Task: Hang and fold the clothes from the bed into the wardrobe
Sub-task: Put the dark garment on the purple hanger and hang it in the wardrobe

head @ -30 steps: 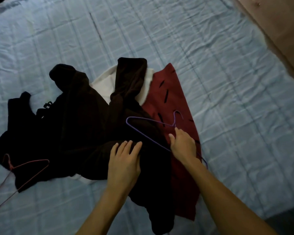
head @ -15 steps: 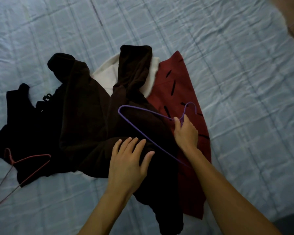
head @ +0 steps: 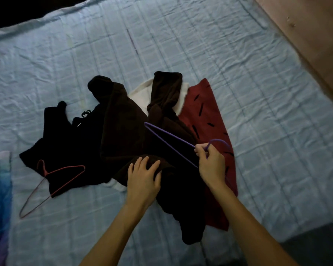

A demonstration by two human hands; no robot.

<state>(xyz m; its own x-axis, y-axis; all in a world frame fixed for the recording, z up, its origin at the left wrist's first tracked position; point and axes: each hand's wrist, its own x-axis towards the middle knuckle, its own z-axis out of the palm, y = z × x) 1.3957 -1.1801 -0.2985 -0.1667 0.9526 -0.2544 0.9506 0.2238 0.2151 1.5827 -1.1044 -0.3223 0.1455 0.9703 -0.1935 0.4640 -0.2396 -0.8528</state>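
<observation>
Right hand [head: 211, 166] grips the thin purple wire hanger [head: 173, 144] by its hook; left hand [head: 143, 176] lies flat, fingers relaxed, on the dark brown garment [head: 127, 135] mid-bed [head: 258, 112].

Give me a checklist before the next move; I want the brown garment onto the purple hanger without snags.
1. Grip of the right hand on the purple hanger: it pinches the wire by the hook's base. Ok.
2. Hanger bare: nothing hangs on it. Ok.
3. Hold of the left hand on the brown garment: it only rests on top. Not ok.
4. Neck opening found: the fabric is bunched and dark. Cannot tell.
5. Brown garment clear of the others: it lies over the white garment and the red garment. Not ok.
</observation>
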